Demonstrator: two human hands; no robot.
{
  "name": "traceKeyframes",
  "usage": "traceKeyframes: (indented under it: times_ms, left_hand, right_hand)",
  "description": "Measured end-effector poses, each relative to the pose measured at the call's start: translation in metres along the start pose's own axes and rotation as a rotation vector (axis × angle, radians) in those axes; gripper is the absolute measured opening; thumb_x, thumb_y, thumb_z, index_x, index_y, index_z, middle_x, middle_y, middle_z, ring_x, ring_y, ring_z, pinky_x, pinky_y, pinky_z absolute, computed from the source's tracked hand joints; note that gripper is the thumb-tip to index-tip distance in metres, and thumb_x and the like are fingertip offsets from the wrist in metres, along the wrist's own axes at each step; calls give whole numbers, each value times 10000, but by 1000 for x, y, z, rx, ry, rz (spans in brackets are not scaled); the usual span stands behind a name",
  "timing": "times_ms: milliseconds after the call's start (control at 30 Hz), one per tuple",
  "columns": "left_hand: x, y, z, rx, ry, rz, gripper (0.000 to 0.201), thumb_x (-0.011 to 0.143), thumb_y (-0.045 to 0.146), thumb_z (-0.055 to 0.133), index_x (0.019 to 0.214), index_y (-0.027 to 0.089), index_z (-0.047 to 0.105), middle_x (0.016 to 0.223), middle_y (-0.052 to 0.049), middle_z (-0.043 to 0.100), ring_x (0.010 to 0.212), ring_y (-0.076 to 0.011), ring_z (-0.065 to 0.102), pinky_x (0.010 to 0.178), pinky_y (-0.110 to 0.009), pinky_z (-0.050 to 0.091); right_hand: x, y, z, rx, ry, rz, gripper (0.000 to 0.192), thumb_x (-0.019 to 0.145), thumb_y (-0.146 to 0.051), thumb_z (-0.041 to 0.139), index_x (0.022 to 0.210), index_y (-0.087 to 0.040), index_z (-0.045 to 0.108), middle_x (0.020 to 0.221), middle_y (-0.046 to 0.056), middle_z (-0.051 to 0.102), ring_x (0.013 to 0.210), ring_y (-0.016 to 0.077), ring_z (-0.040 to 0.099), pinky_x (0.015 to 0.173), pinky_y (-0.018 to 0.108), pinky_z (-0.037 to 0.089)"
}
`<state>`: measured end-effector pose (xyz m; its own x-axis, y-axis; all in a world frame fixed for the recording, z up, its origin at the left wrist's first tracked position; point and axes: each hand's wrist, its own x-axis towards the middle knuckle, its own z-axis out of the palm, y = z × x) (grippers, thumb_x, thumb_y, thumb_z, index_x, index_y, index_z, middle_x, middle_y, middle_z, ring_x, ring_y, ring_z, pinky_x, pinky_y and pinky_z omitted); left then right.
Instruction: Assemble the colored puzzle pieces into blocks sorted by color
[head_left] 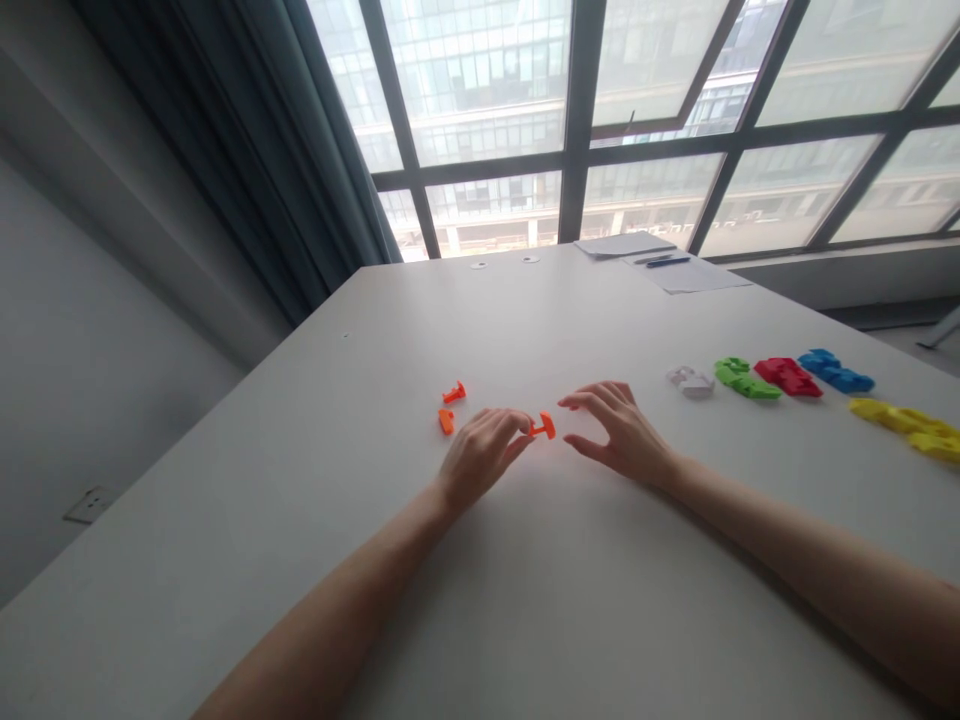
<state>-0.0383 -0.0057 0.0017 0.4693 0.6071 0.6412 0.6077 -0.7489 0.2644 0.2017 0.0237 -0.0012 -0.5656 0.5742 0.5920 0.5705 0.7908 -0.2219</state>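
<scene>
While the left hand (480, 455) pinches a small orange piece (543, 426) just above the desk (570, 600), the right hand (619, 430) hovers beside it, fingers spread and empty, two more orange pieces (450, 407) lying to the left.

bare worktop (525, 600) lies open near the person; two orange pieces (450, 408) sit left, coloured pieces (787, 377) crowd the right, papers (660, 258) far back.

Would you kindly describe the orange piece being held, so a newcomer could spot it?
On the white table below the window, find the two hands at the centre. The orange piece is pinched in the left hand; unlike the two orange pieces lying loose further left, it is held.
</scene>
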Motion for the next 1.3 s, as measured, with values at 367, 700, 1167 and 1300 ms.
traceKeyframes:
  times_ms: [367,700,1167,1300]
  left_hand:
    - [0,5,3,-71,-18,150,35,936,193,554,952,193,523,951,-41,716,870,-154,681,773,-285,535]
    - [0,-21,-4,333,102,-310,278,936,292,509,1188,175,497,1165,-120,625,1094,-258,580,958,-414,413]
    - [-7,-68,-5,220,116,-847,290,817,187,601,1105,160,576,1081,-116,668,1010,-257,616,928,-406,472]
    - [-9,-70,-6,200,144,-809,252,821,161,609,1072,160,593,941,-81,683,902,-228,619,875,-379,491]
  right_hand:
    - [1,-6,0,-7,-73,-156,255,899,-354,594,1118,-227,561,1045,69,651,1025,220,572,943,405,359]
    - [-3,5,10,-81,-83,141,257,894,-388,596,1104,-240,590,1186,103,589,1117,262,509,930,456,363]
    - [-2,7,11,-45,-174,224,237,857,-392,622,1054,-260,624,1264,102,571,1206,288,479,976,498,352]
    - [-1,5,10,-45,-177,195,275,842,-418,640,1068,-263,624,1266,101,577,1206,291,478,983,496,341]
